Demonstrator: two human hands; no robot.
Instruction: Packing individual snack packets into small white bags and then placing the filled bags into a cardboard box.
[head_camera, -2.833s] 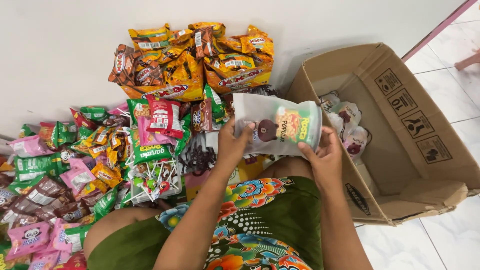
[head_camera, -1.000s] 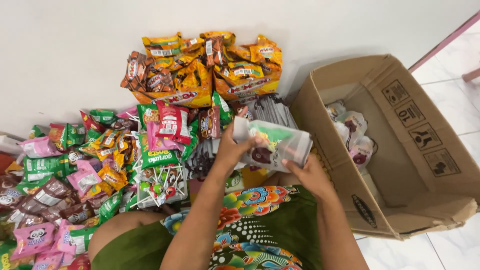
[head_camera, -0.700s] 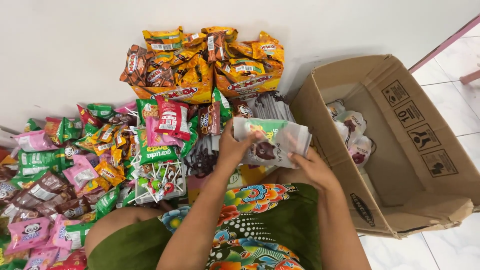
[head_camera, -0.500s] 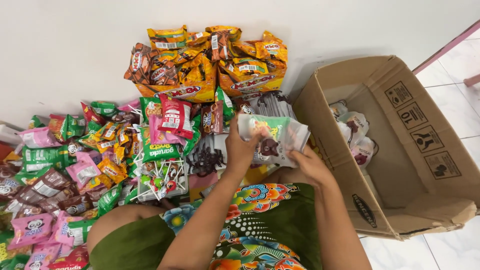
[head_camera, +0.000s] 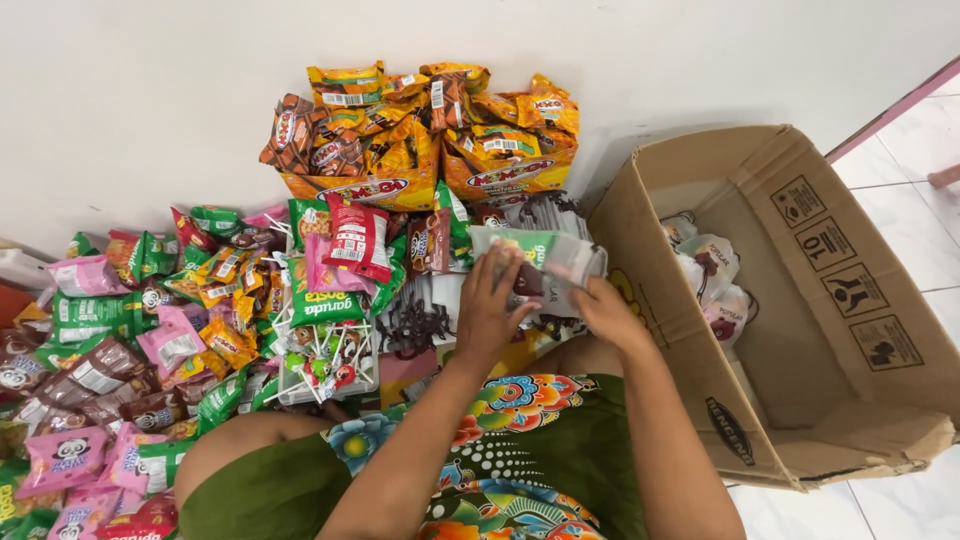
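Currently both hands pinch one clear bag with green and brown print, held just above the lap. Left hand lies over the bag's left half, fingers pressed flat on its face, thumb beneath. Right hand grips the bag's lower right corner; its fingertips are hidden under the plastic. Bag sits slightly tilted, near the box but outside it. Box: open cardboard, lying at the person's right, a few similar bags inside against its left wall. Behind the held bag, a stack of dark packets. Left of it, a tray of lollipops and a wide heap of mixed snack packs. Orange cartons stand against the wall.
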